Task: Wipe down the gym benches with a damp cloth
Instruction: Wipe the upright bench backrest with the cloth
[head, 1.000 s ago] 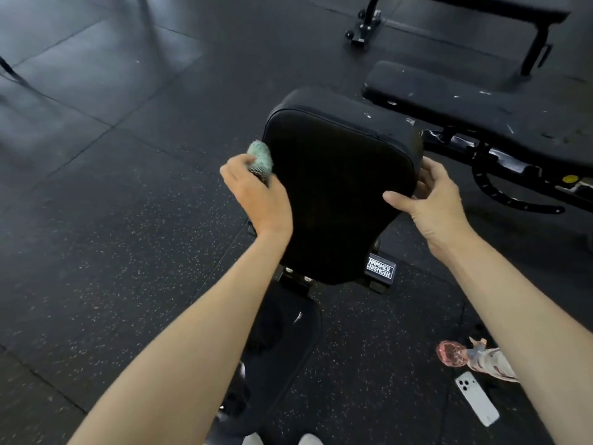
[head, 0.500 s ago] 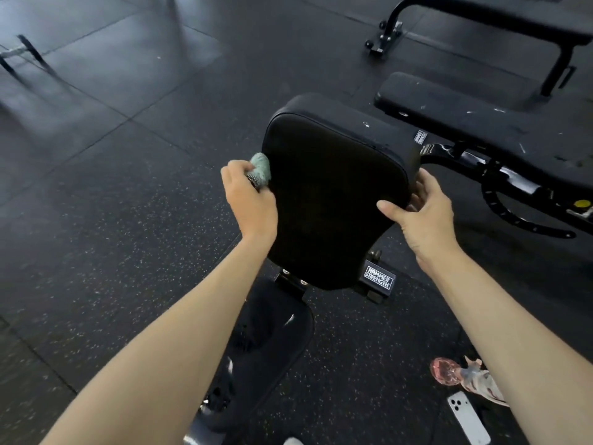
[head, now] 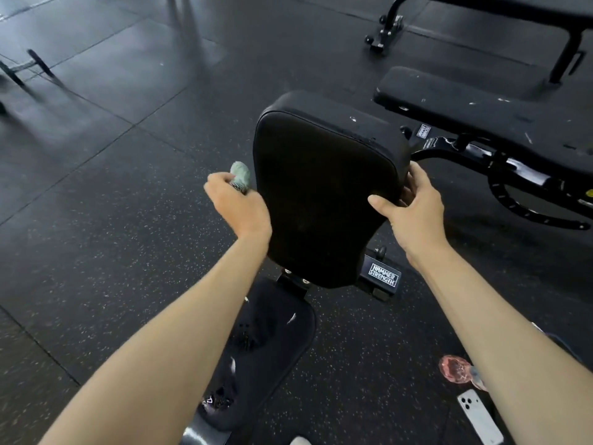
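The floor is black rubber tiling with pale speckles and thin seams, shiny with reflected light toward the far left, where a bit of metal frame stands. A black bench fills the middle: its back pad is raised steeply, facing the person, with the seat pad below it. A second bench lies flat to the right, its padding scuffed with white marks, and a third bench stands beyond it at the top edge. A white phone lies face down on the floor at lower right, near a pink object that is too blurred to identify.

A black plate under the back pad reads "HAMMER STRENGTH" in white. A smaller tag on the second bench's frame is unreadable.

Both arms reach forward, bare. The left hand has its fingers curled around a balled pale green cloth, held at the pad's left edge; whether it touches the pad is unclear. The right hand grips the pad's right edge, thumb across the front and fingers wrapped behind.
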Demonstrator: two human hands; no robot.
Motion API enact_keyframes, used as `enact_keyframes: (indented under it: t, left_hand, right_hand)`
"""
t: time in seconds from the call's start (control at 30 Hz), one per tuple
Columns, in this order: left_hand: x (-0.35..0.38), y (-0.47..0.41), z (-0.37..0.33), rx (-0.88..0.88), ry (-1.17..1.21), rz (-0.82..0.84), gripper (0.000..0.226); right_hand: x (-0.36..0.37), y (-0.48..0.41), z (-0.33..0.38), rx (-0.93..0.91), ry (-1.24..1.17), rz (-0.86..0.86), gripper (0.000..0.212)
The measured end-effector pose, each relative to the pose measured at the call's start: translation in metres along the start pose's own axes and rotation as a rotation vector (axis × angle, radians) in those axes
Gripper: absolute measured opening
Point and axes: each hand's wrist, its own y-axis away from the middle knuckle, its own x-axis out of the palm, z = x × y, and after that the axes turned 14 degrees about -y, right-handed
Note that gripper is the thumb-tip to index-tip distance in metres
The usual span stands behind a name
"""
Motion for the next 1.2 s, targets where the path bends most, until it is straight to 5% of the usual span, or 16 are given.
enact_keyframes:
  t: [0.23,0.43,0.67,0.87,1.07,1.2]
  left_hand:
    - [0.028,0.033,0.004,0.267,-0.209,0.187,0.038]
    - [0.019,0.048,0.04,0.574,-0.137,0.436,0.042]
    - [0.022,-0.006,0.045,0.567,-0.037,0.252,0.036]
    - [0.028,0.002,0.082,1.209,-0.132,0.591,0.039]
    - [0.035,-0.016,0.02,1.613,0.219,0.336,0.023]
    - [0.059,-0.005,0.023,1.854,0.16,0.269,0.032]
  right_hand:
    - [-0.001,0.002,0.001,0.02,-0.006,-0.016,0.065]
    - [0.0,0.0,-0.001,0.082,-0.032,0.0,0.075]
    - [0.011,0.018,-0.044,0.25,-0.149,-0.064,0.119]
    - [0.023,0.04,-0.065,0.313,-0.213,-0.384,0.102]
    - [0.019,0.06,-0.082,0.401,-0.227,-0.407,0.102]
    - [0.024,0.062,-0.101,0.443,-0.257,-0.325,0.103]
